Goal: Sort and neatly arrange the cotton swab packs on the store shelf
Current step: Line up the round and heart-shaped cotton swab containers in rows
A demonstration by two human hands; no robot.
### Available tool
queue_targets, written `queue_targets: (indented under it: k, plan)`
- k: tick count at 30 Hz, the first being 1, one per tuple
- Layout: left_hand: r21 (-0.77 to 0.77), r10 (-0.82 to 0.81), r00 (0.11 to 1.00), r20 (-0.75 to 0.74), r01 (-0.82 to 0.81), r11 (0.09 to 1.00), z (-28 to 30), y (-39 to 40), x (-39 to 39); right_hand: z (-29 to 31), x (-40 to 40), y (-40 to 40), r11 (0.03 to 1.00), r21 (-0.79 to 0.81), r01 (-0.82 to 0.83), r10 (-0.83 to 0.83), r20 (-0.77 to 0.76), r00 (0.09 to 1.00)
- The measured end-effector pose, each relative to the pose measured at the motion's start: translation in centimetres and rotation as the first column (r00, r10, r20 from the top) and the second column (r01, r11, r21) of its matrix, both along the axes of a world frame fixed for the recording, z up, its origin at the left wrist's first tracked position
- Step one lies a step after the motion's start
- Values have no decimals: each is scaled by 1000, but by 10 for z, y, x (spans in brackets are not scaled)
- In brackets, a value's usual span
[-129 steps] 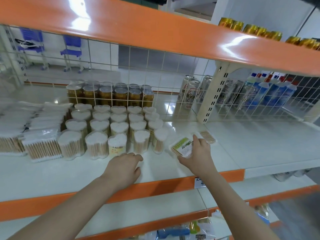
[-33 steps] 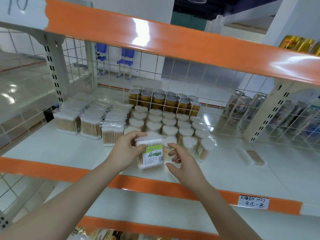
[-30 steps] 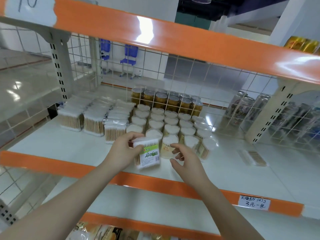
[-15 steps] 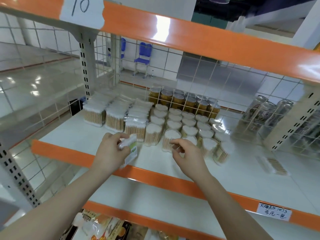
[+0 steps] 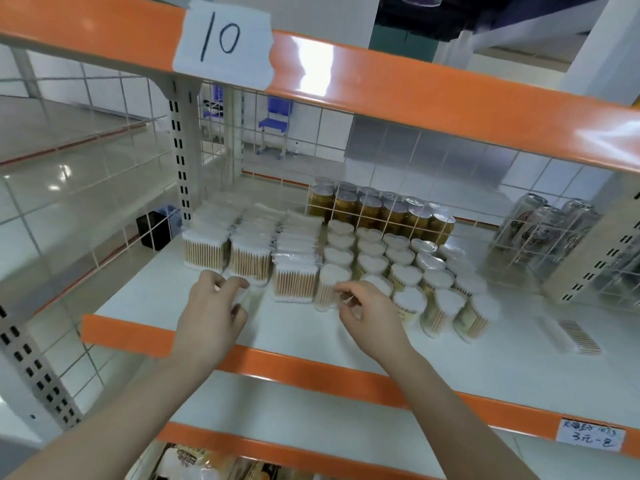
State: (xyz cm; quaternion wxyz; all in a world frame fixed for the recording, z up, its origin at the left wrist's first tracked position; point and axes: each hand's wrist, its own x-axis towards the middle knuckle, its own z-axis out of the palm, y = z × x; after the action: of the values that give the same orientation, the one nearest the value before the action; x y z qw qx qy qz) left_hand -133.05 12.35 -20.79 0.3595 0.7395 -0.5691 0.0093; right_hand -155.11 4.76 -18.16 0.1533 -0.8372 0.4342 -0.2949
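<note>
White shelf (image 5: 166,299) with an orange front edge carries most of the stock in order already: three rows of rectangular swab packs (image 5: 294,271) on the left, heart-shaped tubs (image 5: 405,268) lined up beside them. The left hand (image 5: 211,313) has its fingers wrapped round one more pack (image 5: 242,296), held just in front of the middle row. The right hand (image 5: 370,313) hovers with loosely curled fingers at the front tub, gripping nothing I can make out. One flat pack (image 5: 571,336) lies apart on the right, not yet sorted.
</note>
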Motion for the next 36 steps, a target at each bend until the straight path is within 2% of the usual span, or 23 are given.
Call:
queue_targets:
  k: [6,10,14,18,20,24,28,36]
  plan:
    - [51,-125,977,172,118,992,-9,-13,18,1,20,-9,999,-29,17,-17,-14,1000]
    - [78,-193,976,96,186,979,-16,-20,27,3,31,-16,999,-30,34,-35,-28,999]
    - [45,-293,953,76,290,956,-21,-27,34,1,41,-25,992,-111,52,-60,-70,996]
    - [138,-395,906,156,376,916,-24,-32,49,-5,52,-35,985,-163,59,-80,-128,988]
    - [115,-444,859,254,429,896,-25,-37,57,-6,58,-38,985,-160,61,-90,-176,980]
    - [99,-408,827,387,403,910,-22,-44,67,-4,67,-41,990,-135,49,-89,-307,947]
    - [79,-390,755,528,414,907,-25,-53,77,0,76,-44,991,-128,36,-89,-435,896]
    - [62,-469,694,546,525,849,-19,-59,91,-2,88,-49,994,-111,13,-65,-475,877]
